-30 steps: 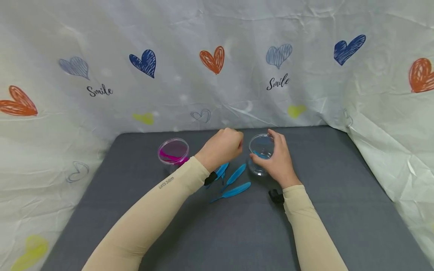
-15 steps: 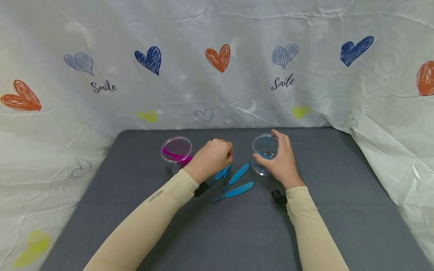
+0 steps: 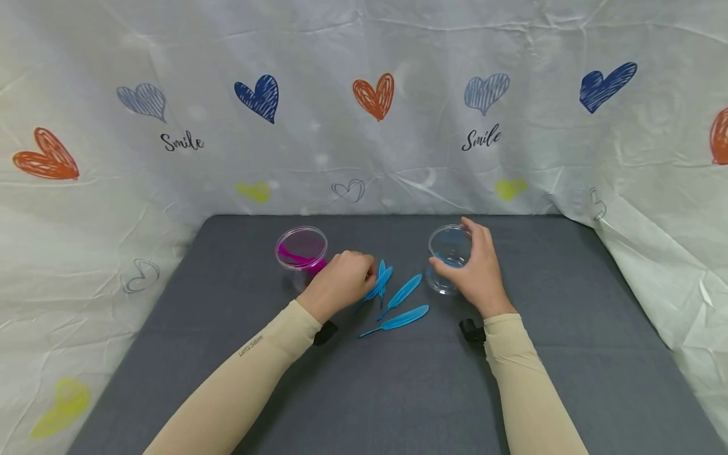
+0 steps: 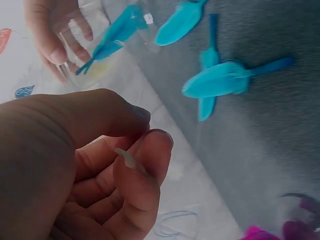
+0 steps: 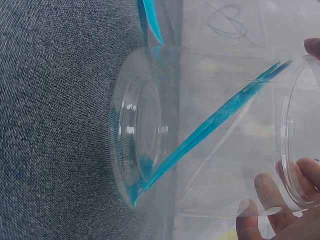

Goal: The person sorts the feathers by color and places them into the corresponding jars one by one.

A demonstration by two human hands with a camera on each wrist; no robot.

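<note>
Standing to the left on the gray table (image 3: 364, 392), a clear cup (image 3: 277, 249) holds magenta pieces (image 3: 296, 258). Just right of it hovers the left hand (image 3: 341, 281), fingers curled in narrow, thumb close against the fingertips. Beside it lie two crossed blue feathers (image 3: 382, 278); farther right, a third feather (image 3: 402, 294) and, nearer, a fourth feather (image 3: 400, 318). Right of these, slanting blue feathers (image 5: 215, 120) rest in an upright second cup (image 3: 440, 284), thumb and fingers of the right hand (image 3: 479, 272) gripping its sides near the rim.
</note>
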